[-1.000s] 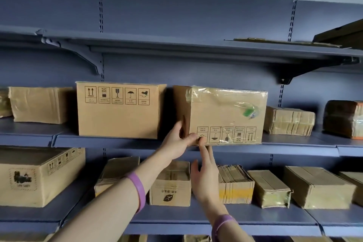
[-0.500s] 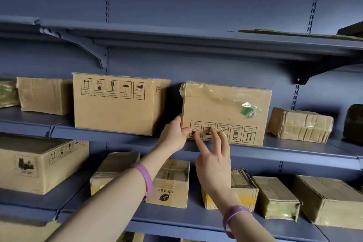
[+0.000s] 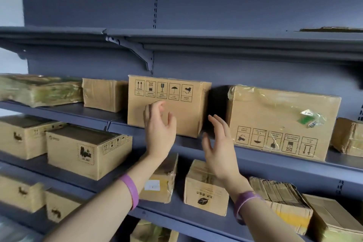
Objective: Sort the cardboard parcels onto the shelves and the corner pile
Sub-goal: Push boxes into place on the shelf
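Dark blue metal shelving stands against a pale wall, and its middle shelf [image 3: 255, 160] carries a row of cardboard parcels. Both hands are raised in front of that shelf, apart from each other and holding nothing. The left hand [image 3: 159, 135] has its fingers loosely bent and somewhat blurred. The right hand [image 3: 220, 149] has its fingers spread and nearly straight. Each wrist wears a purple band. The centre box [image 3: 188, 118], its handling symbols upright along the top, sits flat on the middle shelf directly behind the left hand. Whether those fingers touch its front face cannot be told. The box's long side runs along the shelf, left to right, and its right end faces a dark gap. The right hand hangs before that gap, just off the box's lower right corner. Across the gap lies the taped box [image 3: 275, 120], larger, with its symbols upside down, its near corner just right of the right hand. If the centre box is the next parcel to handle, the left hand is the nearer. The right hand would have to close leftward onto the end at the gap to bracket the box across its length.
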